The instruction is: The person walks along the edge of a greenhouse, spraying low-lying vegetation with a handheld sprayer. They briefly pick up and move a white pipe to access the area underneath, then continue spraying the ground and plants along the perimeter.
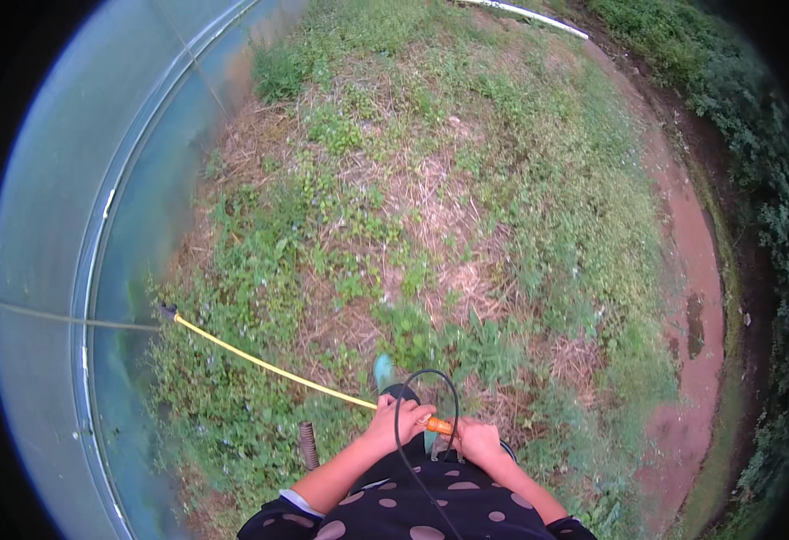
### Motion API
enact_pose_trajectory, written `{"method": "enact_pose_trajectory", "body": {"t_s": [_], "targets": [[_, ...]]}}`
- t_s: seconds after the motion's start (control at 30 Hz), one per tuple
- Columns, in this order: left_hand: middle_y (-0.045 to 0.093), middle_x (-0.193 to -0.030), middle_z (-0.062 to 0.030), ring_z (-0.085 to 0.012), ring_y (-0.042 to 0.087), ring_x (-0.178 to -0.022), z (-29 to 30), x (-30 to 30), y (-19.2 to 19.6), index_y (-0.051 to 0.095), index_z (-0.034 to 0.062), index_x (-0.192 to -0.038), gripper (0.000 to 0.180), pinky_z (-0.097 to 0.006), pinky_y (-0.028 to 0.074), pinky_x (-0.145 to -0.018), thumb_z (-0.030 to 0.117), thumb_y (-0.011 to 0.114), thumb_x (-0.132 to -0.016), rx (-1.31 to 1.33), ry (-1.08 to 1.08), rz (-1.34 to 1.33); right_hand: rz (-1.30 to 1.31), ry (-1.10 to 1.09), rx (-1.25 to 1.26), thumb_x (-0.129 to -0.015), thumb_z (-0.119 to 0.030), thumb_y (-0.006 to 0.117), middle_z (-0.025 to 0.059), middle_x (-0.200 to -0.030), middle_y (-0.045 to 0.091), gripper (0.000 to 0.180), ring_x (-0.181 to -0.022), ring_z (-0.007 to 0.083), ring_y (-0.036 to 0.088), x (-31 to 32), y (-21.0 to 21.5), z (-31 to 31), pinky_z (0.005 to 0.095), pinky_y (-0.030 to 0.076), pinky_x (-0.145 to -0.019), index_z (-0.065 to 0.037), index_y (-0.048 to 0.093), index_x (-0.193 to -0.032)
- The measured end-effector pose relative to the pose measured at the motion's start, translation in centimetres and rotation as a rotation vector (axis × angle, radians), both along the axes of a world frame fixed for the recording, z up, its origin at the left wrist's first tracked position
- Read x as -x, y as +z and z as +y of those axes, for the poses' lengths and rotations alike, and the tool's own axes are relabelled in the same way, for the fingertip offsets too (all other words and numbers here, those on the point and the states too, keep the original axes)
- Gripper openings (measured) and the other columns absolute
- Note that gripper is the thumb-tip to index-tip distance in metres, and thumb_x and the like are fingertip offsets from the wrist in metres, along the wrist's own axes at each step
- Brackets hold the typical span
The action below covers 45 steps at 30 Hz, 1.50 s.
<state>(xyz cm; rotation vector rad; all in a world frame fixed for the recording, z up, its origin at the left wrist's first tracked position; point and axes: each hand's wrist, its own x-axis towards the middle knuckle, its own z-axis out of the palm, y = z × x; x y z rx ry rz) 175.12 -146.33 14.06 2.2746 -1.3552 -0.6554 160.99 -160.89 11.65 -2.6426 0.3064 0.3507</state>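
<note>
A long yellow spray wand (273,367) reaches out to the left from my body, with a dark nozzle (168,312) at its far tip over the weeds. My left hand (392,423) is closed around the wand's near end, beside its orange grip section (439,426). My right hand (477,441) is closed at the other end of that orange section; its fingers are partly hidden. A thin black hose (455,389) loops up around the hands and runs down across my dark, spotted clothing.
Weeds and dry straw (439,216) cover the ground ahead. Translucent plastic sheeting (61,225) on a pale rail stands at the left. A reddish dirt path (691,396) and dark bushes (786,225) lie right. A rusty coil (308,445) is near my left forearm; a white pipe (538,16) lies far ahead.
</note>
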Motion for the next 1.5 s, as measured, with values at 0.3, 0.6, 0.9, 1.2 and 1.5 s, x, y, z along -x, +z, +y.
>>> {"method": "enact_pose_trajectory", "body": {"t_s": [0.3, 0.6, 0.9, 1.2, 1.5], "targets": [[0.053, -0.073, -0.0028, -0.0233, 0.054, -0.071, -13.9, -24.6, -2.0, 0.051, 0.0213, -0.101, 0.029, -0.036, 0.032, -0.068, 0.029, 0.056, -0.074, -0.017, -0.116, 0.061, 0.034, -0.046, -0.101, -0.073, -0.037, 0.056, 0.0090, -0.070, 0.057, 0.028, -0.063, 0.0268, 0.057, -24.4, 0.3, -13.7, 0.0379, 0.045, -0.053, -0.011, 0.054, -0.082], [0.053, -0.083, -0.0026, -0.0208, 0.054, -0.083, -29.2, -47.0, 2.5, 0.050, 0.0218, -0.103, 0.035, -0.039, 0.033, -0.073, 0.028, 0.060, -0.070, -0.165, -0.395, 0.143, 0.072, -0.094, -0.127, -0.069, -0.030, 0.059, 0.0085, -0.071, 0.058, 0.024, -0.062, 0.0266, 0.057, -44.2, 3.1, -27.1, 0.0382, 0.045, -0.053, -0.011, 0.054, -0.083], [0.057, -0.081, -0.0056, -0.0240, 0.056, -0.083, -44.4, -69.5, -1.3, 0.051, 0.0153, -0.097, 0.036, -0.042, 0.034, -0.085, 0.024, 0.066, -0.065, -0.136, -0.297, 0.242, 0.132, -0.003, -0.178, -0.068, -0.030, 0.059, 0.0079, -0.072, 0.059, 0.023, -0.067, 0.0265, 0.058, -68.4, 1.7, -44.3, 0.0391, 0.045, -0.056, -0.011, 0.052, -0.080], [0.054, -0.075, -0.0076, -0.0261, 0.054, -0.076, -60.6, -90.9, 1.7, 0.052, 0.0132, -0.094, 0.036, -0.036, 0.039, -0.071, 0.024, 0.067, -0.064, -0.010, -0.143, 0.243, 0.052, 0.086, -0.129, -0.066, -0.023, 0.058, 0.0069, -0.069, 0.058, 0.019, -0.064, 0.0253, 0.058, -90.1, 1.3, -62.1, 0.0364, 0.045, -0.053, -0.012, 0.054, -0.081], [0.049, -0.088, -0.0097, -0.0311, 0.052, -0.081, -80.9, -114.2, -1.7, 0.052, 0.0126, -0.096, 0.039, -0.038, 0.043, -0.071, 0.014, 0.068, -0.060, 0.080, -0.167, 0.287, -0.007, 0.025, -0.137, -0.069, -0.028, 0.056, 0.0093, -0.066, 0.057, 0.020, -0.060, 0.0280, 0.057, -113.0, -0.8, -82.0, 0.0393, 0.045, -0.052, -0.011, 0.055, -0.079]]}}
